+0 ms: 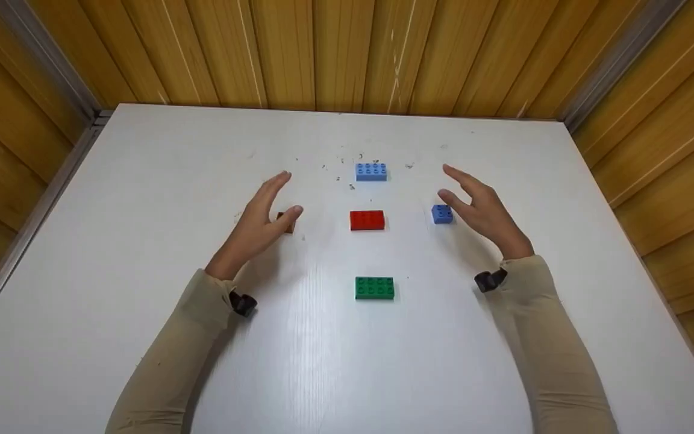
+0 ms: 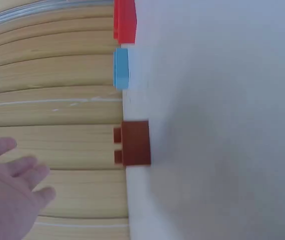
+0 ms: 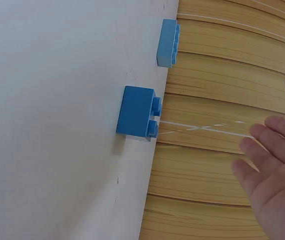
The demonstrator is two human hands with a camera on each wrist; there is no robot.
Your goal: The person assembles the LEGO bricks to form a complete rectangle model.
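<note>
Head view: left hand (image 1: 253,228) and right hand (image 1: 487,214), apart, holding nothing; blue brick (image 1: 441,214) toward the right edge of the table (image 1: 112,271); brown brick (image 2: 136,143) toward its left edge, partly hidden by the left hand, so a half-blind grasp might tip or shove it.

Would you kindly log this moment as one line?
left hand: empty, near brown brick; right hand: empty, near darker blue brick; green brick: untouched

The left hand (image 1: 255,224) hovered, fingers extended and thumb apart. The right hand (image 1: 485,212) mirrored it, palm inward.
</note>
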